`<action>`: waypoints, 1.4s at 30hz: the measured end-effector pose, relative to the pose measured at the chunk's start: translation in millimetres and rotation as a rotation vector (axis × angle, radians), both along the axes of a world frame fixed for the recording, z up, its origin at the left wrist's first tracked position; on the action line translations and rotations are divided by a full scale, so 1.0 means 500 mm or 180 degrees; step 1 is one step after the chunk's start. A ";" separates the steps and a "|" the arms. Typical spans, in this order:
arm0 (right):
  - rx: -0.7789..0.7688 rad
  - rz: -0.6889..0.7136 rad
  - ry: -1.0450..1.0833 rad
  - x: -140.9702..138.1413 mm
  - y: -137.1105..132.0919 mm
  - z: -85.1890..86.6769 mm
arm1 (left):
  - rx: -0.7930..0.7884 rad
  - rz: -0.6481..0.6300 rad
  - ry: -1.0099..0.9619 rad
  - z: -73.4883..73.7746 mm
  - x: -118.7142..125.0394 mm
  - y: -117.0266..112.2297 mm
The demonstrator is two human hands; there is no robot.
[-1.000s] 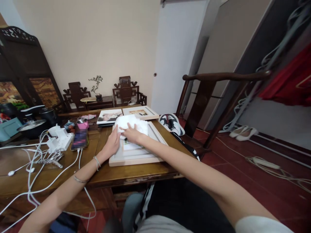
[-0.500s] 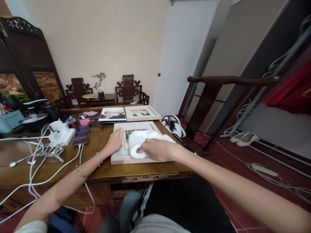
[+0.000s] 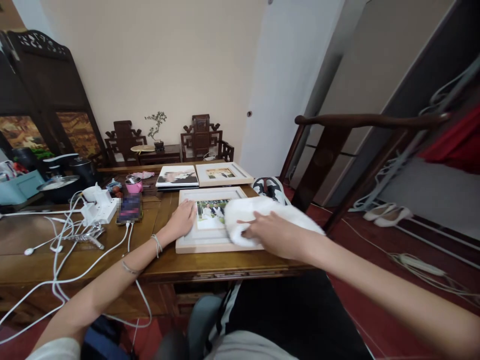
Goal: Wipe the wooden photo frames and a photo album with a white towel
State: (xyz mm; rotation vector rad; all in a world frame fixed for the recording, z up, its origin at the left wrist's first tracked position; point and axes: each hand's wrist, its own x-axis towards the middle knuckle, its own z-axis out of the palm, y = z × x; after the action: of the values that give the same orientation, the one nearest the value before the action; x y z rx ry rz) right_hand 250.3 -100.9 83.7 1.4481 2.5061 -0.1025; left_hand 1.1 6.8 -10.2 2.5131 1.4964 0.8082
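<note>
A framed photo with a pale wooden picture frame (image 3: 204, 247) lies flat near the table's front edge. Its photo (image 3: 210, 214) shows people in front of greenery. My left hand (image 3: 182, 218) rests on the frame's left side, fingers stretched out and holding nothing. Over the right part of the frame, my right hand (image 3: 273, 232) grips a fluffy white cloth (image 3: 240, 212). The cloth hides the right edge of the photo and hangs past the frame's right side.
Behind lie a second picture frame (image 3: 240, 172) and a photo book (image 3: 178, 176). A phone (image 3: 129, 210), power strip (image 3: 103, 206), tangled white cables and a pink cup (image 3: 134, 186) are on the left. Sneakers (image 3: 272, 189) and a wooden chair (image 3: 322, 155) stand at the right.
My right hand has moved the cloth to the right across the frame, uncovering more of the photo. My left hand keeps its place on the frame. The view has shifted slightly.
</note>
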 end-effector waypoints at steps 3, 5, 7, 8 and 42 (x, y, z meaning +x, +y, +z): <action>0.0195 -0.0367 -0.0207 0.060 0.010 -0.008 | 0.0059 -0.0072 0.0126 -0.019 -0.006 0.015; 0.0361 -0.0410 -0.0209 0.080 0.039 -0.021 | 0.0110 -0.0121 0.0171 -0.026 -0.009 0.020; 0.0554 -0.0439 -0.0135 0.082 0.087 -0.036 | 0.0129 -0.0110 0.0206 -0.027 -0.011 0.020; 0.0681 -0.0464 -0.0101 0.076 0.116 -0.042 | 0.0127 -0.0089 0.0221 -0.026 -0.012 0.019; 0.0167 0.0083 0.0083 0.085 -0.008 -0.017 | 0.0156 0.0053 0.0448 -0.005 -0.005 0.008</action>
State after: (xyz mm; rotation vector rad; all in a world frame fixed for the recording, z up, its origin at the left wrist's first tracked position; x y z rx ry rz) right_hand 292.6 -105.1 75.3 1.4426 2.5662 -0.0516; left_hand -1.4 10.8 -12.5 2.6472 1.5594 0.6914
